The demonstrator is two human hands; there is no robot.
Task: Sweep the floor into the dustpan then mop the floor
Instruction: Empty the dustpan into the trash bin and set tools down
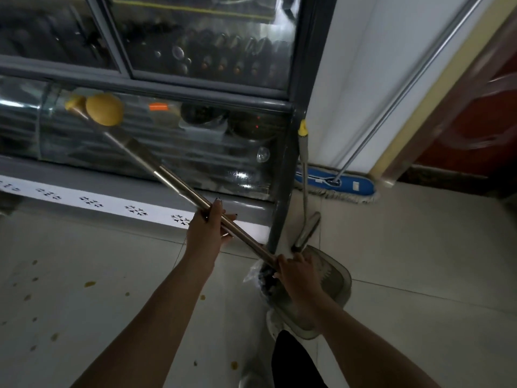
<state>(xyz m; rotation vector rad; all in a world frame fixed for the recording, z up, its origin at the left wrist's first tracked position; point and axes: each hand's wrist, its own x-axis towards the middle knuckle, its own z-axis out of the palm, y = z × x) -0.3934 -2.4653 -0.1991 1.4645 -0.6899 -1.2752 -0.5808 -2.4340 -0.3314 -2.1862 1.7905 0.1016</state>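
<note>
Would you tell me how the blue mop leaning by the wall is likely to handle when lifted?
The blue mop probably lifts easily: its pole looks thin. The flat head seems hinged at the pole, so it may swing. Its fringe looks floppy.

You have open floor (84, 275) to your left. The cabinet (167, 152) blocks you ahead; its corner post (282, 177) stands just beside the dustpan (335, 278), with the mop (361, 187) against the wall (363, 79) behind.

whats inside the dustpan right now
The dustpan shows a bare grey ribbed surface on its right side, with no clear debris. Dark bristles of the broom sit at its left edge. The right hand and forearm cover the middle, so anything lying there is hidden.
</note>
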